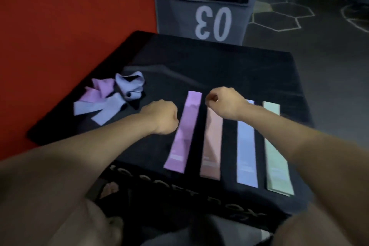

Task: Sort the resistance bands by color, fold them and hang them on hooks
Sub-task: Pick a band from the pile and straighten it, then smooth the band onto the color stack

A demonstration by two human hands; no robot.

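A black padded table [229, 70] fills the view, seen from above. Four resistance bands lie flat on it in a neat row, parallel and apart: a pink band [184, 132] first, then beside it, moving away rightward, a peach band [212, 144], a lavender band [247, 146] and a mint band [276, 150]. Each is a long, smooth, matte strip that looks thin and stretchy. Well to the pink band's other side sits a tangled heap of unsorted bands [108, 98], pink and lavender, looped and crumpled together.

The left hand [160, 117] is curled into a fist just beside the pink band, holding nothing that can be seen. The right hand [223, 104] is also curled, above the peach band's far end; whether it pinches anything cannot be told.

Risks, as a judgement: pulling one strip from the heap may drag its neighbours along, and a careless sweep could skew the flat row. No hooks are visible.
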